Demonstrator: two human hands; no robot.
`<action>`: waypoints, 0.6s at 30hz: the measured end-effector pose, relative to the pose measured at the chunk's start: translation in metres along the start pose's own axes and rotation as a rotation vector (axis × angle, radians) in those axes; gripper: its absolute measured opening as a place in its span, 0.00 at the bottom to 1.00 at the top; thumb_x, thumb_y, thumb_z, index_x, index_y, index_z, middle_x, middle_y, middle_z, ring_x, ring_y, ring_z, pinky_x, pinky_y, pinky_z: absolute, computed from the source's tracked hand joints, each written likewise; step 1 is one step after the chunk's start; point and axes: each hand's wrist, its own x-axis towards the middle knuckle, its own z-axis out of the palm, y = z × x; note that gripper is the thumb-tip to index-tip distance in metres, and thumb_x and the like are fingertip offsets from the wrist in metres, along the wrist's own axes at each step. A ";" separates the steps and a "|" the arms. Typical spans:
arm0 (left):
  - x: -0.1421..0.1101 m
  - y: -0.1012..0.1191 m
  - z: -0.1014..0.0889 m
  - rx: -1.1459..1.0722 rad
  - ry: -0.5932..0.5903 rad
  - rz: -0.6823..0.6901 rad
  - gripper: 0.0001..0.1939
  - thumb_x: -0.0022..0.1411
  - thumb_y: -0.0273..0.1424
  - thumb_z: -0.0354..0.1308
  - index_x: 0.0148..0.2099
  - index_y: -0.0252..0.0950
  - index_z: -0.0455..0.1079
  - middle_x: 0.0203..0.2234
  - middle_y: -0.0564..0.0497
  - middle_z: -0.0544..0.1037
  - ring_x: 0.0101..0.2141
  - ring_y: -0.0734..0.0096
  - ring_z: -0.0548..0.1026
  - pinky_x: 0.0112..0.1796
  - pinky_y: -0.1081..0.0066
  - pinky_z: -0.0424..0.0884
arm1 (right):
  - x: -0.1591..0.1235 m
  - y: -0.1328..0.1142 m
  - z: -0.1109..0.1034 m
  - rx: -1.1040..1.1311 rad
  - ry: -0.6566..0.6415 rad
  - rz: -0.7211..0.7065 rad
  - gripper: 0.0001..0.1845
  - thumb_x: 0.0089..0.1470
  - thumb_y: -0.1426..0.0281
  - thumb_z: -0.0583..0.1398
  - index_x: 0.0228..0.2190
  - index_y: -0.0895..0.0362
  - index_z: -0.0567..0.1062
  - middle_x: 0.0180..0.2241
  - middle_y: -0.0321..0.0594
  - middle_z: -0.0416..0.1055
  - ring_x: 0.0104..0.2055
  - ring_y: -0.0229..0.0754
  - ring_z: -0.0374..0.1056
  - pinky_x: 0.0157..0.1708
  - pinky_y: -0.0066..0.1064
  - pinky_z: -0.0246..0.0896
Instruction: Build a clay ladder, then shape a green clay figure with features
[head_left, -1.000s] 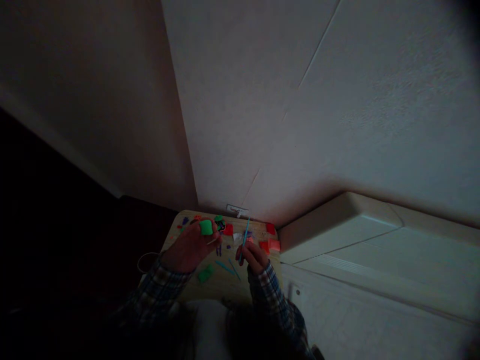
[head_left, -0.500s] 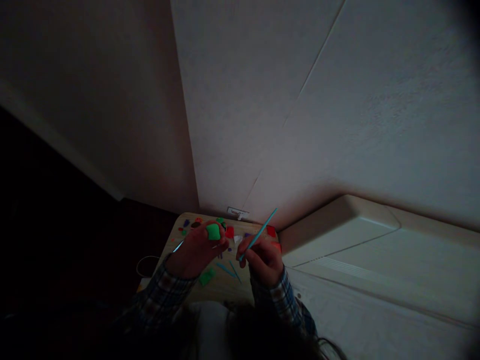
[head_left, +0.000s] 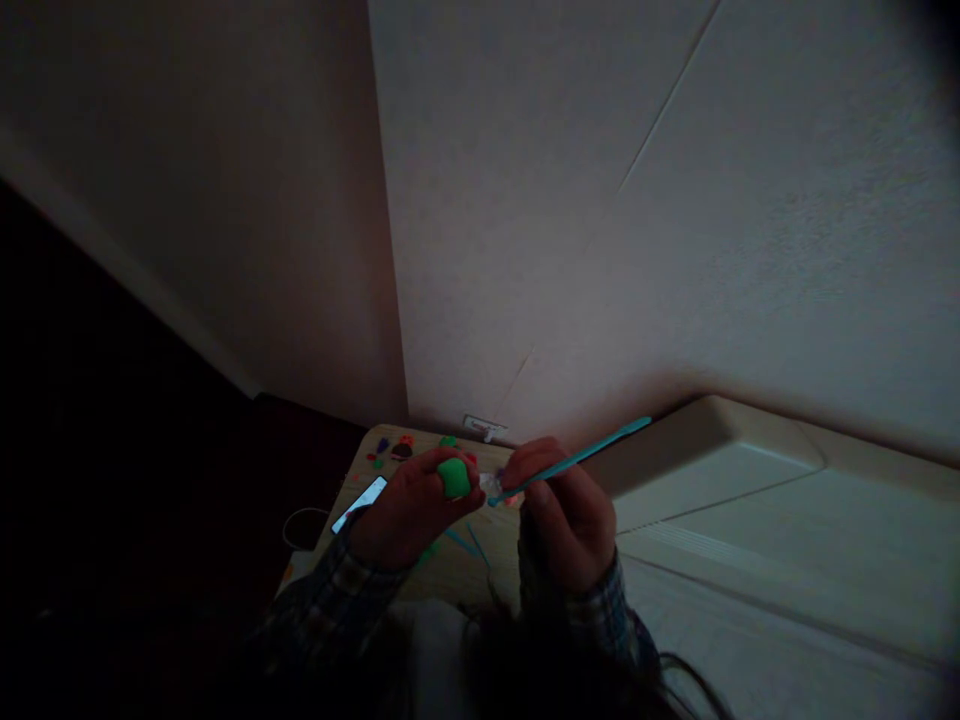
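Note:
My left hand [head_left: 409,508] is closed around a bright green lump [head_left: 454,478] that looks like modelling clay, held above the small wooden table [head_left: 450,580]. In my right hand [head_left: 566,515] is a thin light-blue modelling tool [head_left: 577,458], pinched between the fingers. Its lower tip is close to the green lump, a small gap apart, and its other end points up and to the right. Two more blue sticks [head_left: 463,541] lie on the table below the hands, partly covered by my left hand.
A phone with a lit screen [head_left: 358,504] lies at the table's left edge. Small coloured pieces, among them a brown round one [head_left: 402,452], are at the back. A wall socket [head_left: 484,428] is behind the table, and a cream headboard [head_left: 720,470] stands to the right.
My right hand has turned the blue tool flatter, so it points more to the right. The view has shifted slightly, and the phone shows more fully beside my left hand.

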 end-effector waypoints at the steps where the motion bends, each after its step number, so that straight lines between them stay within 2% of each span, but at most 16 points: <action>1: -0.001 0.000 0.000 -0.007 -0.012 0.002 0.15 0.47 0.39 0.68 0.33 0.34 0.72 0.32 0.49 0.75 0.37 0.64 0.74 0.43 0.64 0.69 | 0.000 -0.001 0.000 -0.024 0.010 -0.010 0.11 0.59 0.67 0.54 0.31 0.54 0.76 0.27 0.38 0.71 0.32 0.39 0.67 0.31 0.32 0.64; 5: -0.002 -0.001 0.000 -0.006 -0.027 -0.016 0.15 0.47 0.36 0.69 0.35 0.34 0.74 0.31 0.49 0.77 0.36 0.66 0.75 0.43 0.65 0.69 | 0.000 -0.007 0.003 -0.025 0.063 -0.014 0.05 0.56 0.72 0.57 0.33 0.54 0.74 0.28 0.38 0.71 0.30 0.38 0.67 0.27 0.30 0.63; 12: -0.001 0.005 0.008 -0.007 0.024 -0.067 0.12 0.48 0.32 0.69 0.37 0.34 0.75 0.30 0.51 0.78 0.35 0.70 0.75 0.43 0.67 0.70 | 0.005 -0.016 0.003 -0.124 -0.013 -0.031 0.12 0.59 0.71 0.52 0.33 0.54 0.76 0.29 0.39 0.72 0.34 0.40 0.67 0.33 0.34 0.62; 18: -0.002 0.009 0.014 -0.010 0.026 -0.076 0.09 0.50 0.29 0.67 0.36 0.36 0.76 0.30 0.52 0.79 0.34 0.70 0.76 0.42 0.69 0.69 | 0.003 -0.017 0.003 -0.202 0.031 -0.054 0.09 0.56 0.74 0.56 0.34 0.52 0.76 0.29 0.37 0.72 0.32 0.40 0.67 0.30 0.33 0.61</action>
